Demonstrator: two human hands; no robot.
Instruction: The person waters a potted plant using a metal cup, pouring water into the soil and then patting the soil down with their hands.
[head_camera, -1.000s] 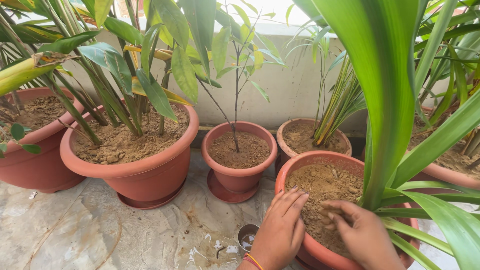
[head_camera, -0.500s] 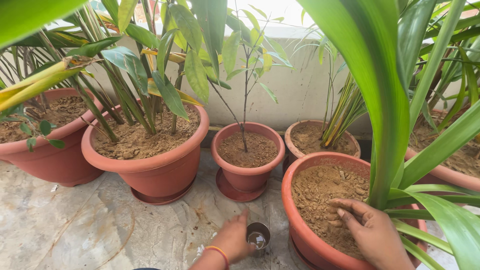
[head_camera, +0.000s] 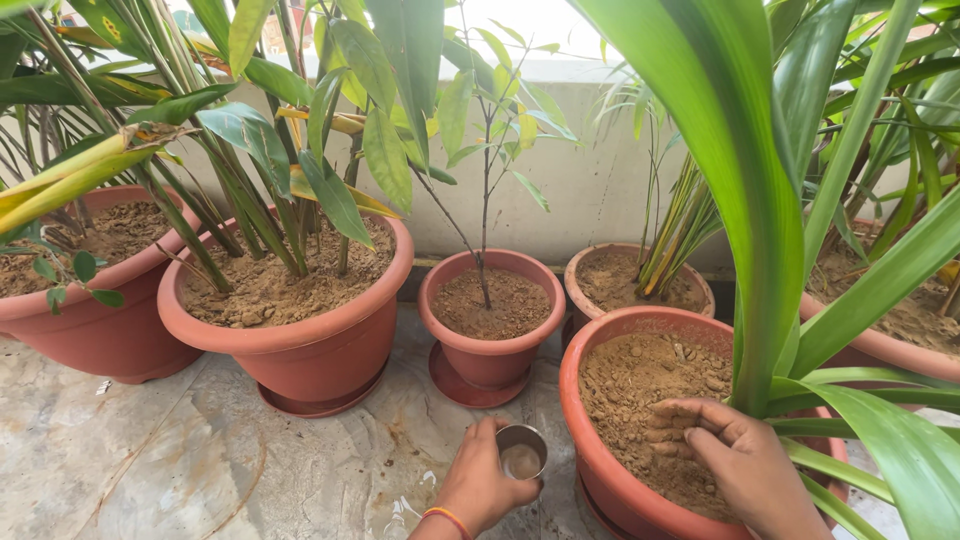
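My left hand (head_camera: 483, 484) grips a small steel cup (head_camera: 522, 451) and holds it just off the stone floor, beside the near terracotta pot (head_camera: 572, 395). There is some pale liquid inside the cup. My right hand (head_camera: 737, 462) rests palm down on the dry brown soil (head_camera: 642, 385) of that pot, fingers bent, next to the base of a broad-leaved green plant (head_camera: 765, 260). An orange bangle circles my left wrist.
Several terracotta pots stand along a pale wall: a large one (head_camera: 290, 335) with a leafy plant at left, another (head_camera: 80, 325) at far left, a small one (head_camera: 490, 350) with a thin sapling on a saucer, and one (head_camera: 590, 270) behind. The stone floor (head_camera: 180, 460) is stained.
My left hand left the pot's soil, dropped to the floor, closed on the steel cup and lifted it slightly. My right hand stayed on the soil.
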